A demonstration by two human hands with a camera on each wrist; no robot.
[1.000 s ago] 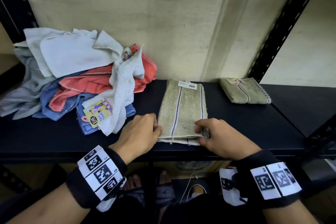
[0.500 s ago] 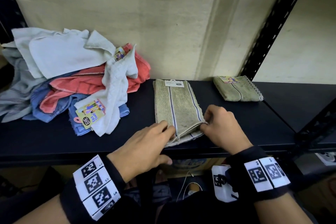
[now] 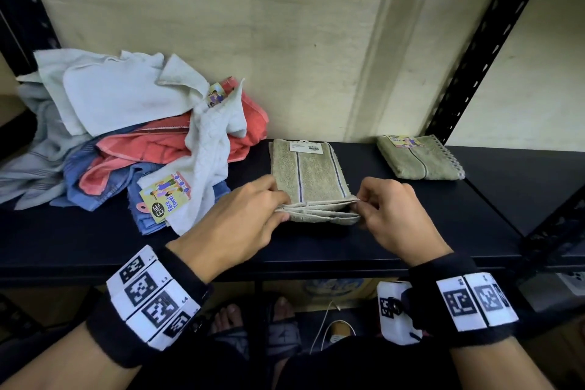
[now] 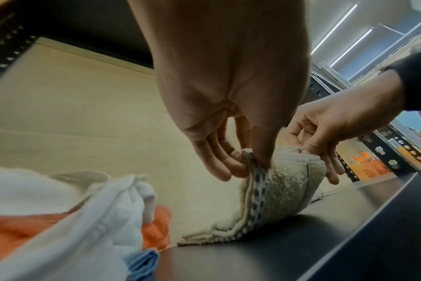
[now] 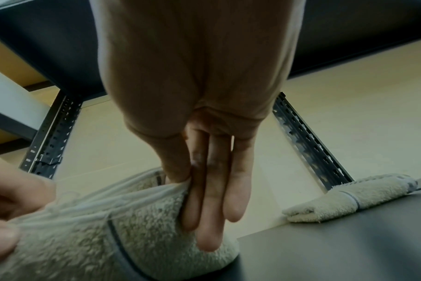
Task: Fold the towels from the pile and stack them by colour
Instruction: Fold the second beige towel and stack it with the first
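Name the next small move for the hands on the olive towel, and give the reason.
Probably carry the lifted near edge away to the far, tagged end. Both the left hand and right hand pinch the near corners of the olive towel, raised off the shelf; one folded olive towel waits alongside.

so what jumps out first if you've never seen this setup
Both hands, left hand and right hand, pinch the near edge of an olive striped towel mid-shelf, lifting it. Left of it sprawls a jumbled pile of towels; a folded olive towel sits far right.

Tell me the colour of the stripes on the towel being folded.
Dark blue, on an olive-beige towel; head view shows it best.
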